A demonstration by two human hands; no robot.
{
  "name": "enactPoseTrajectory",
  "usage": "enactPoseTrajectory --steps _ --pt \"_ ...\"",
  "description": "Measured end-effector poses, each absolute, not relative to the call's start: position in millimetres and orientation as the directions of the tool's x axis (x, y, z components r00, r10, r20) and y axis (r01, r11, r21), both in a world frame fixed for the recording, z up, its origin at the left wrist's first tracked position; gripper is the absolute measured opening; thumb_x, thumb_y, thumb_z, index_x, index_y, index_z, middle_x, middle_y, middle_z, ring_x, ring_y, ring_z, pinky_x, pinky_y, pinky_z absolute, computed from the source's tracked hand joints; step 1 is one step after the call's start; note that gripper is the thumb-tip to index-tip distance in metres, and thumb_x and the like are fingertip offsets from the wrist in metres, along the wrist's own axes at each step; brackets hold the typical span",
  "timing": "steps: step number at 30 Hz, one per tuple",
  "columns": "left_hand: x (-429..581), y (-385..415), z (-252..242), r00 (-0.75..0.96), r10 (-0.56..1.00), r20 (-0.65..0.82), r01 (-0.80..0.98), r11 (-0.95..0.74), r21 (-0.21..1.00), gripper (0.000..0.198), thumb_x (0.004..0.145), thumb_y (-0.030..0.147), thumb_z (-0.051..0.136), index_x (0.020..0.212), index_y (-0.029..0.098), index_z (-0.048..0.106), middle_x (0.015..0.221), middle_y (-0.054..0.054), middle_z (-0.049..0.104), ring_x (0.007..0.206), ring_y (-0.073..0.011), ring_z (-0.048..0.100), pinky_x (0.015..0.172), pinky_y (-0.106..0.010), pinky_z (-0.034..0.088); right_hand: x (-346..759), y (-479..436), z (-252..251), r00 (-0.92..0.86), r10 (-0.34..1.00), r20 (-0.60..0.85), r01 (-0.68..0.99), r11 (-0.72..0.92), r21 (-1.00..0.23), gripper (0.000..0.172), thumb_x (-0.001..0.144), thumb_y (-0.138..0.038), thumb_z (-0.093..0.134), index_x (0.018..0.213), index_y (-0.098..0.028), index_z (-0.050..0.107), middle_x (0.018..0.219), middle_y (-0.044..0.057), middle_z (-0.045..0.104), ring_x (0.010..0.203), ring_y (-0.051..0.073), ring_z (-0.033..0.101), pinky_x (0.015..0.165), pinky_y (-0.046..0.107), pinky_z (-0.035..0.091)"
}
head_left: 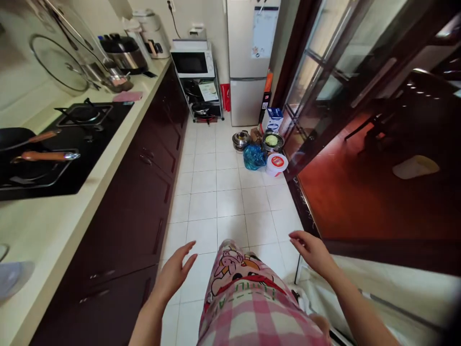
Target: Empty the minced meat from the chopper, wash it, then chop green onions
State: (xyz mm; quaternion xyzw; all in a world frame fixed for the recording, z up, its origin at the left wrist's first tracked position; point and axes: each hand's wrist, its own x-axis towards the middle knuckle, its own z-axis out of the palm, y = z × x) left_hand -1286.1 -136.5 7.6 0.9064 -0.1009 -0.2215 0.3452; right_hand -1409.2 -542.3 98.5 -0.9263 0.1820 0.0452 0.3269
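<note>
My left hand (177, 267) hangs in the air over the tiled floor (203, 204), beside the dark lower cabinets (122, 226). Its thumb stands apart from the fingers and it holds nothing. On the other side of the pink checked apron (248, 307), my right hand (310, 250) is also raised with nothing in it, fingers loosely stretched and thumb apart. It is nearest to a white surface (342, 288) at the lower right. Neither hand touches any object.
A gas stove (104, 139) with a pan's wooden handle (46, 156) is on the left counter (118, 149). Ahead stand a microwave (190, 62) and a fridge (248, 101). A pot (241, 139), blue bag (254, 157) and white tub (276, 166) lie by the glass door (306, 81).
</note>
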Motion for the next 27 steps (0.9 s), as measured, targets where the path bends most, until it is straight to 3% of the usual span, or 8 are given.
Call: enactPoseTrajectory --steps 2,4,8,12,15,20,22,27 --pt "-1275.6 -120.1 -13.9 0.894 -0.145 -0.425 0.171 -0.765 0.621 0.055 0.080 0.057 0.043 0.118 0.021 0.061 0.114 -0.010 0.072 0.105 -0.0270 0.068 0.088 -0.040 0.056 -1329.3 -552.1 98.3 0.959 -0.131 -0.253 -0.260 -0.765 -0.589 0.027 0.089 -0.040 0.046 0.094 -0.022 0.067 0.091 0.005 0.071 0.078 0.017 0.065 0.070 0.029 0.051" --pt "-1265.3 -109.8 -40.7 0.847 -0.029 -0.530 0.328 -0.756 0.567 0.047 0.077 0.063 0.043 0.108 0.034 0.062 0.102 0.002 0.076 0.101 -0.0262 0.071 0.086 -0.040 0.058 -1259.9 -564.3 87.2 0.958 -0.045 -0.285 -0.209 -0.788 -0.579 0.025 0.090 -0.036 0.046 0.099 -0.023 0.066 0.096 0.005 0.070 0.079 0.017 0.064 0.071 0.029 0.050" --pt "-1190.5 -124.6 -69.8 0.772 -0.026 -0.635 0.408 -0.746 0.526 0.038 0.075 0.061 0.041 0.097 0.039 0.064 0.099 0.004 0.077 0.099 -0.0256 0.071 0.083 -0.037 0.059 -1143.9 -597.9 43.3 0.942 -0.057 -0.330 -0.251 -0.774 -0.582 0.024 0.092 -0.034 0.046 0.104 -0.023 0.063 0.104 0.005 0.067 0.076 0.014 0.063 0.071 0.030 0.050" --pt "-1016.3 -192.1 -52.0 0.764 -0.226 -0.605 0.104 -0.881 0.461 0.040 0.082 0.054 0.038 0.107 0.036 0.064 0.108 0.000 0.074 0.100 -0.0270 0.071 0.086 -0.042 0.057 -1043.5 -636.6 -10.3 0.902 -0.153 -0.403 -0.383 -0.712 -0.588 0.021 0.091 -0.033 0.047 0.103 -0.024 0.061 0.105 0.004 0.065 0.073 0.013 0.063 0.071 0.030 0.051" --pt "-863.0 -266.8 -37.2 0.690 -0.486 -0.537 -0.205 -0.842 0.500 0.042 0.090 0.039 0.037 0.120 0.023 0.062 0.122 -0.010 0.068 0.109 -0.0252 0.066 0.094 -0.038 0.052 -971.2 -672.3 -53.9 0.853 -0.215 -0.475 -0.476 -0.694 -0.540 0.020 0.091 -0.030 0.047 0.104 -0.024 0.061 0.114 0.005 0.062 0.076 0.013 0.064 0.074 0.029 0.051" --pt "-664.8 -423.7 -48.5 0.431 -0.642 -0.634 -0.650 -0.708 0.276 0.039 0.089 0.018 0.044 0.125 0.015 0.060 0.119 -0.016 0.065 0.107 -0.0289 0.063 0.093 -0.043 0.049 -853.3 -754.2 -139.7 0.688 -0.414 -0.596 -0.634 -0.742 -0.217 0.034 0.092 -0.025 0.047 0.125 -0.022 0.055 0.134 0.008 0.054 0.101 0.017 0.064 0.087 0.030 0.049" --pt "-616.0 -490.3 -68.6 0.381 -0.660 -0.648 -0.731 -0.644 0.226 0.038 0.089 0.016 0.045 0.125 0.015 0.060 0.116 -0.015 0.066 0.107 -0.0293 0.062 0.093 -0.043 0.047 -806.3 -790.2 -178.3 0.633 -0.462 -0.622 -0.674 -0.724 -0.148 0.040 0.091 -0.023 0.049 0.130 -0.020 0.052 0.135 0.012 0.053 0.109 0.022 0.061 0.089 0.034 0.049" --pt "-554.1 -630.8 -163.0 0.199 -0.760 -0.618 -0.783 -0.503 0.366 0.046 0.086 0.023 0.057 0.132 0.018 0.054 0.133 -0.015 0.057 0.128 -0.0306 0.049 0.105 -0.044 0.040 -695.5 -869.3 -281.1 0.578 -0.516 -0.632 -0.714 -0.695 -0.085 0.047 0.087 -0.018 0.052 0.134 -0.017 0.051 0.140 0.015 0.051 0.126 0.030 0.049 0.095 0.040 0.047"
